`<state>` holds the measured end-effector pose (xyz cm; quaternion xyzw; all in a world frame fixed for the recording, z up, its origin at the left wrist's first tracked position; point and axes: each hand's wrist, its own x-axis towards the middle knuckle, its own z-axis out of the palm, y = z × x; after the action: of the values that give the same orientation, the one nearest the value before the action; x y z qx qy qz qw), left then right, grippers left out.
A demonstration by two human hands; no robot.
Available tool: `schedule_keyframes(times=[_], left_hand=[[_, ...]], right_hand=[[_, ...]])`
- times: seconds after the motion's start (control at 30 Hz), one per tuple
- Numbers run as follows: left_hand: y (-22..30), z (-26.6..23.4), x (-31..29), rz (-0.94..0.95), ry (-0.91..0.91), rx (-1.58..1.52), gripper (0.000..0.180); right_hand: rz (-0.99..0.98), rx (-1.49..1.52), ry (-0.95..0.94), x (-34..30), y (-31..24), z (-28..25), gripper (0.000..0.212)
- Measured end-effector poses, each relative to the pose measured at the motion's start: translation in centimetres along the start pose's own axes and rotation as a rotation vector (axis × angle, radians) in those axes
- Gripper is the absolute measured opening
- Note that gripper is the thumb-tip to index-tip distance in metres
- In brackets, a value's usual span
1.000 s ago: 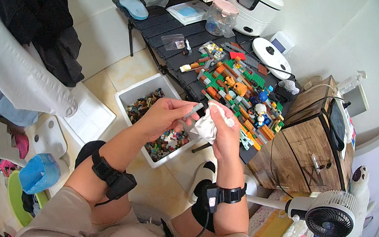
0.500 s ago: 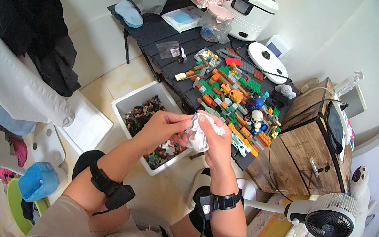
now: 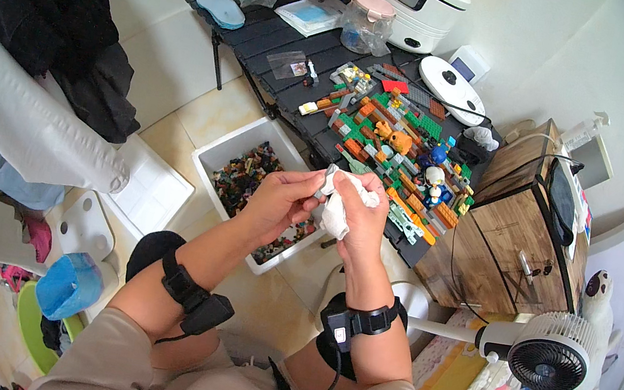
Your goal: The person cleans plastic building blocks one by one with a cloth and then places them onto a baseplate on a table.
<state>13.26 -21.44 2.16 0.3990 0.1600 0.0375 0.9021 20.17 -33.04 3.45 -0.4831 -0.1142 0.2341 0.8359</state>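
My left hand pinches a small grey toy-brick piece between thumb and fingers. My right hand is closed round a crumpled white cloth or tissue that presses against the grey piece; its lower end hangs below the fingers. Both hands meet in front of me, above the gap between a white foam box of loose toy bricks and the black slatted table. Just beyond my right hand, rows of coloured toy bricks lie on the table, with several small figures among them.
A white rice cooker, its white lid and a pink-lidded jar stand on the table. Right of it are a wooden cabinet and a white fan. A white foam lid lies left of the box.
The white cloth has shifted in my right hand, its loose end now hanging lower, and more of the grey piece shows. The view has tilted slightly; both hands stay together.
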Motion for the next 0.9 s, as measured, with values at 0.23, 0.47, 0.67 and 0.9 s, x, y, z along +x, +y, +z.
schedule_keyframes(times=[0.23, 0.47, 0.67, 0.9], left_hand=[[-0.3, -0.8, 0.4, 0.057, 0.01, 0.025, 0.033], [-0.2, -0.8, 0.8, 0.078, 0.018, 0.05, 0.034], [-0.7, 0.2, 0.8, 0.07, -0.048, -0.007, 0.032], [-0.9, 1.0, 0.3, 0.162, 0.042, 0.103, 0.031]], right_hand=[[0.027, -0.132, -0.002, -0.8, 0.9, 0.0, 0.016], [0.042, -0.313, -0.133, -1.0, -0.5, -0.1, 0.014], [-0.015, -0.303, -0.119, -1.1, -1.2, -0.7, 0.015], [-0.23, -0.532, -0.066, -1.3, -0.2, -0.6, 0.012]])
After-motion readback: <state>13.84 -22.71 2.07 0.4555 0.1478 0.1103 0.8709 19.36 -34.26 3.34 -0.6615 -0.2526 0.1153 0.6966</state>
